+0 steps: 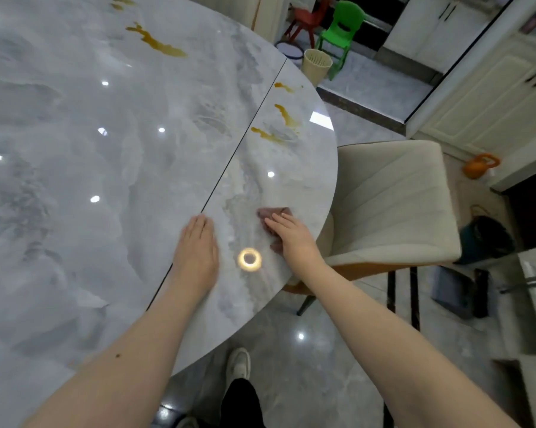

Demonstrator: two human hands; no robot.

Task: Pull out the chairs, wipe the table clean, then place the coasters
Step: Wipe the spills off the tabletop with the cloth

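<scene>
At the tabletop's (112, 156) near edge, my right hand (291, 234) presses the brownish cloth (271, 215) flat, fingers straight; my left hand (196, 250) rests open beside it; amber spills (271, 135) lie farther ahead, nearest my right; no coasters visible.

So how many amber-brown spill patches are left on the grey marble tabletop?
5 visible: one at the far top edge, one large beyond the seam, three near the right rim. More may lie out of frame.
</scene>
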